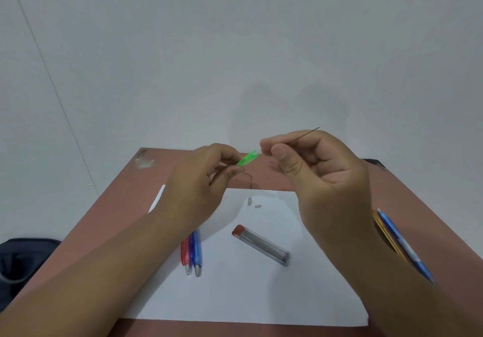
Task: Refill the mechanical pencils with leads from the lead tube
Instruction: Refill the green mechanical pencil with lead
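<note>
A reddish-brown worktop stands against a pale wall, a white sheet spread on it. The lead tube lies there. Above, the left hand pinches a green pencil; the right hand pinches a lead.

Two bare forearms, no sleeves, short-nailed thumb.
</note>
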Motion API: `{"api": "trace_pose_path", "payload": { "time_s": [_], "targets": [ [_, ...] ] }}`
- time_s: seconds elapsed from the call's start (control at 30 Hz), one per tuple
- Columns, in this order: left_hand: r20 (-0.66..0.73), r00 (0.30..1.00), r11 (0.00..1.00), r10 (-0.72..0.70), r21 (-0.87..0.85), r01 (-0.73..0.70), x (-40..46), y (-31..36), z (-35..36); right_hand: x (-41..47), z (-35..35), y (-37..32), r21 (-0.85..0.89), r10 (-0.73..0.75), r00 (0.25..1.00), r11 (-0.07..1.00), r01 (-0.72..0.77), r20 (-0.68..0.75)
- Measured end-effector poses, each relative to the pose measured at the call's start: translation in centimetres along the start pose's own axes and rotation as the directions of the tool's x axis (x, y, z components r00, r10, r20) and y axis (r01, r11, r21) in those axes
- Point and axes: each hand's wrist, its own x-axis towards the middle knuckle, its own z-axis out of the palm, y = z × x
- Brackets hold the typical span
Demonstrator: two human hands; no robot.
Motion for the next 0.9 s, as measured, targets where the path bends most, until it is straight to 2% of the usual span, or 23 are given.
{"api": "trace_pose_path", "payload": {
  "time_s": [0.1,0.33,0.63,0.9],
  "targets": [
    [-0.043,0.990,0.990,0.135,0.058,-0.132,-0.09,-0.05,-0.14,-0.24,0.17,-0.09,-0.002,-0.003,0.999,1.000,0.004,0.035],
    [-0.105,0.959,0.960,0.265,0.119,-0.252,0.05,0.34,-0.68,-0.32,0.34,0.12,0.066,0.004,0.996,0.998,-0.010,0.087],
    [-0.089,0.959,0.958,0.270,0.126,-0.258,0.01,0.70,-0.71,-0.33,0.08,0.30,0.035,0.004,0.994,0.999,-0.008,0.108],
    [-0.057,0.964,0.960,0.261,0.120,-0.253,-0.07,0.27,-0.59,-0.12,0.23,0.01,-0.172,-0.147,0.984,0.972,0.163,0.100]
  ]
}}
